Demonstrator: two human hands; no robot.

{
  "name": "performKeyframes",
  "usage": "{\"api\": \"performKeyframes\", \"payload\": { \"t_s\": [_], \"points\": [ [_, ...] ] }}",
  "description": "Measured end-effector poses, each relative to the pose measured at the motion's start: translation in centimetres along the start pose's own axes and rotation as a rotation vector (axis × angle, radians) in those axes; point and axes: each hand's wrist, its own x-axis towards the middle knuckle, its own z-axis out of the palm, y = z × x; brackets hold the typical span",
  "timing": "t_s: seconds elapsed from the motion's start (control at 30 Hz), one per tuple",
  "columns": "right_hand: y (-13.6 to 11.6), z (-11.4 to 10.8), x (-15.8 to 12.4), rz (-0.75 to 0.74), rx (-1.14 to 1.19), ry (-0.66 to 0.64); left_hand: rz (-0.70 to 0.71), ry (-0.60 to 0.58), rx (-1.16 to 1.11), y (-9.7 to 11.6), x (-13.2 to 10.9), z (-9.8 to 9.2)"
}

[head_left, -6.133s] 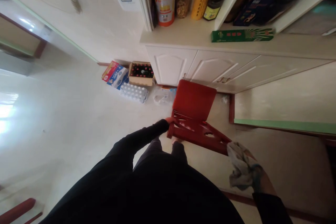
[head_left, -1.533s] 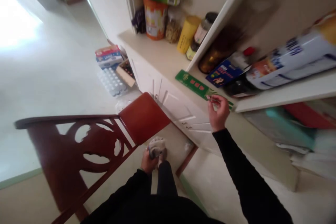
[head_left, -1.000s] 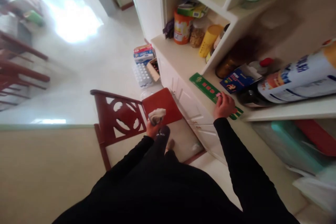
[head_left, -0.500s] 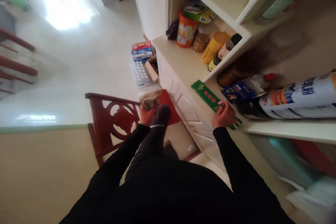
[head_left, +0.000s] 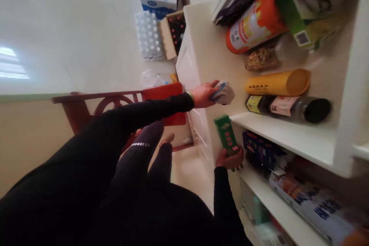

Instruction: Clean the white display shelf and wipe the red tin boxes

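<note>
My left hand (head_left: 204, 95) reaches over the cabinet top (head_left: 203, 52) with its fingers closed on a bunched grey cloth (head_left: 225, 94) that has a blue edge. Whether the cloth touches the surface, I cannot tell. Closer to me, my right hand (head_left: 230, 159) grips the near end of a long green box (head_left: 225, 130) with pink lettering. The far part of that box shows beyond my fingers, near the end of a shelf divider (head_left: 282, 127). Beyond the cloth, a yellow canister (head_left: 276, 82) is in the shelf compartment, beside dark-capped jars (head_left: 288, 107).
An orange tub (head_left: 253, 23) and a jar of dried food (head_left: 262, 58) share that compartment. A blue box (head_left: 259, 148) and a large white container (head_left: 311, 200) occupy the nearer one. On the floor are packed bottles (head_left: 149, 35) and a carton (head_left: 168, 38). A red chair (head_left: 175, 89) stands against the cabinet.
My left hand has brought the cloth from beside my knee to over the cabinet top. My right hand still holds the green box, now turned more lengthwise. My view has swung closer to the shelves.
</note>
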Motion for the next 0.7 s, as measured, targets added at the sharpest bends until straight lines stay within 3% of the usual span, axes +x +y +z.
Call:
{"api": "performKeyframes", "payload": {
  "t_s": [0.07,0.27,0.5,0.7],
  "points": [
    [-0.2,-0.3,-0.1,0.017,-0.011,-0.042,-0.070,0.004,0.003,-0.8,-0.3,-0.4],
    [-1.1,-0.3,-0.3,0.085,0.008,-0.044,-0.174,-0.058,0.049,-2.2,-4.1,-2.0],
    [-1.9,-1.1,0.5,0.105,0.041,-0.097,-0.270,-0.049,-0.014,-1.5,-6.1,-4.8],
    [-1.8,-2.9,0.6,0.176,0.099,-0.270,-0.305,-0.125,0.033,-1.2,-6.8,-8.8]
  ]
}}
